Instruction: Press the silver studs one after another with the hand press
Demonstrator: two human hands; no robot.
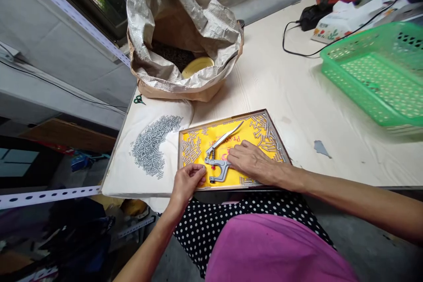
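Observation:
A pair of grey snap-fastener pliers (222,168) lies over a shallow tray (181,152) with a yellow lining. One bare metal handle points up and away; the other side runs under my right hand (249,161), whose fingers are closed on it. Left of the plier jaws, my left hand (190,178) pinches with thumb and forefinger. A tiny shiny bit shows at those fingertips, too small to name. Small metal pins or tubes (191,147) lie in the tray's left part, and more of them (266,134) along its right side.
A large heap of small metal pieces (150,147) covers a white cloth left of the tray. Behind stands an open woven sack (185,90) with a yellow dish (198,67) inside. Green scissors (139,100) lie near the sack; a green basket (363,97) stands right, with a black cable (307,55) beyond.

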